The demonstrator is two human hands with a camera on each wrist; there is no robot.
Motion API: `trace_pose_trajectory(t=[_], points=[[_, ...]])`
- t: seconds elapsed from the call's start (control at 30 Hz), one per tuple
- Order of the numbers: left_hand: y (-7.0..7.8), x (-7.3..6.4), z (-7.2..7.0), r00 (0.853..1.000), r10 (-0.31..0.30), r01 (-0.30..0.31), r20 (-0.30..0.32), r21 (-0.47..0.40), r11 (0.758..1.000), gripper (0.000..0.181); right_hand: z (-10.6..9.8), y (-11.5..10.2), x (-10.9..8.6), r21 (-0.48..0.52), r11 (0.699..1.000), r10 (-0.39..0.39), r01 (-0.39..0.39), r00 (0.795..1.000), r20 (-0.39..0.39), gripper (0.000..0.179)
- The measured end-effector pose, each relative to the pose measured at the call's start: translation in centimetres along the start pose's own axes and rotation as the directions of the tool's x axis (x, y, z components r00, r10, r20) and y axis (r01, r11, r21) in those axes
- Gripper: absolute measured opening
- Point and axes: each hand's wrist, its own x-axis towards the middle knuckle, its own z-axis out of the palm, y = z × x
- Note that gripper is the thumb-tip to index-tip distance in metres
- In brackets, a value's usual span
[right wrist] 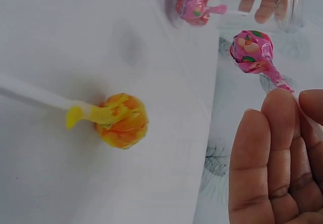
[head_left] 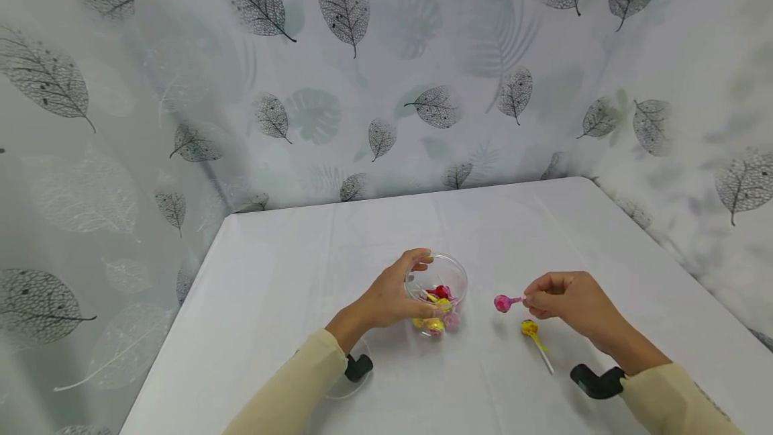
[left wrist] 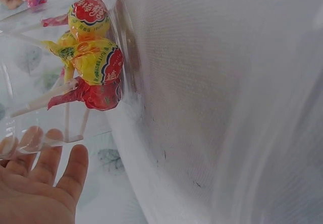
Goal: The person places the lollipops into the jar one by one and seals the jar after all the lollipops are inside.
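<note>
My left hand (head_left: 386, 294) grips a clear round jar (head_left: 461, 280) from its left side, fingers and thumb around the wall. Inside the jar lie several wrapped lollipops (left wrist: 98, 60), yellow, red and pink, their sticks pointing various ways. To the right of the jar, my right hand (head_left: 570, 301) pinches the stick of a pink-wrapped lollipop (right wrist: 251, 52), its round head pointing left toward the jar. A yellow lollipop (head_left: 529, 328) lies on the table just below that hand, its white stick slanting toward the near right.
A clear round lid (head_left: 344, 391) lies on the white table (head_left: 290, 267), partly hidden under the left wrist. Leaf-patterned curtains (head_left: 386, 79) surround the table at the back and sides. A black wrist device (head_left: 596, 382) sits at the right cuff.
</note>
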Motion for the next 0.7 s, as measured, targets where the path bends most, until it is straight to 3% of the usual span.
trace_pose_trajectory(t=[0.37,0.7], points=[[-0.2,0.1,-0.1,1.000,0.016,-0.016,0.008,-0.005,1.000,0.098,-0.1,-1.2,0.3,0.074,0.996,-0.051,0.052,0.999,-0.014,0.022],[-0.2,-0.1,0.0,1.000,0.008,-0.008,0.004,-0.012,1.000,0.097,-0.2,-2.1,0.5,0.078,0.993,-0.085,0.089,0.995,-0.047,0.024]])
